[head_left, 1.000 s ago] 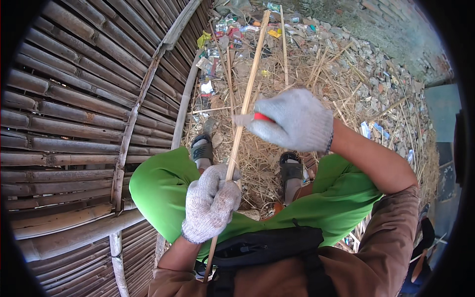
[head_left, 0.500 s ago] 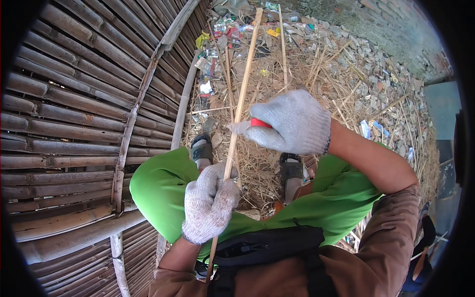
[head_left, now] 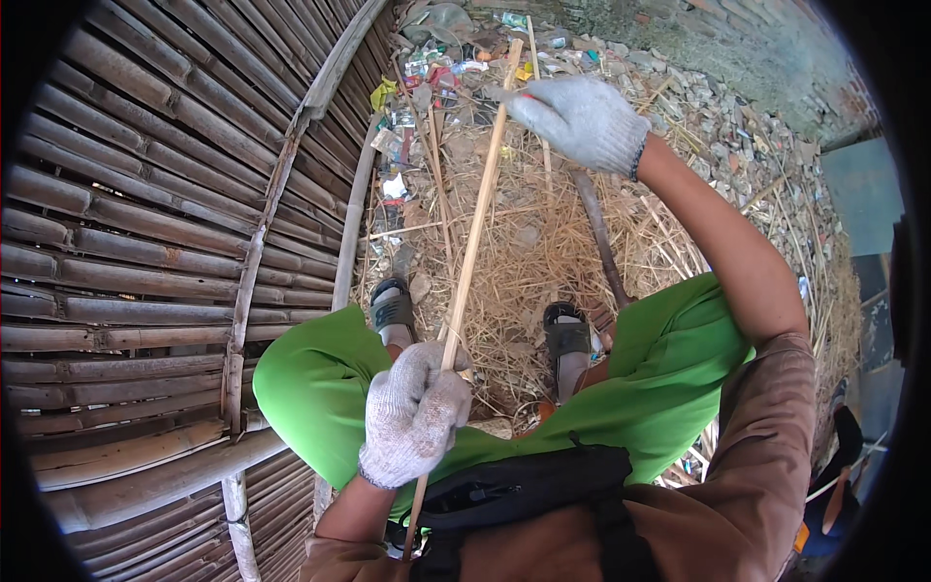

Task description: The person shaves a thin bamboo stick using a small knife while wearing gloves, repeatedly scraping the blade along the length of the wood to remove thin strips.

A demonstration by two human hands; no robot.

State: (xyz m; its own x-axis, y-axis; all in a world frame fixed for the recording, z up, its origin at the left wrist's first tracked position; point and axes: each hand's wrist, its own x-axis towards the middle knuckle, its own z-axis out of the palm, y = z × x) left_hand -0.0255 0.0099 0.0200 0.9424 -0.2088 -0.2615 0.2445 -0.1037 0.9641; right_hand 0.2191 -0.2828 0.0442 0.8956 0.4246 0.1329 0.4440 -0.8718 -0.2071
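Note:
A long, pale bamboo strip (head_left: 480, 209) slants up and away from my lap between my knees. My left hand (head_left: 412, 415), in a soiled white knit glove, is closed around its lower part, and the near end runs back past my waist. Near the strip's far end is my right hand (head_left: 582, 118), also gloved, with its fingers wrapped round a knife. Only a bit of the knife's red handle (head_left: 525, 96) shows; the blurred blade (head_left: 492, 94) lies across the strip and seems to touch it.
To the left rises a bamboo slat wall (head_left: 175, 223). Straw and shavings (head_left: 524, 262) cover the ground between my sandalled feet, with scattered litter (head_left: 417, 73) farther off. A dark curved stick (head_left: 599, 233) lies beyond my right knee. A rough wall (head_left: 776, 58) stands at the far right.
My right hand has slid away from me along the strip with the knife, from about its middle to near its far end. My left hand keeps its grip, almost unmoved.

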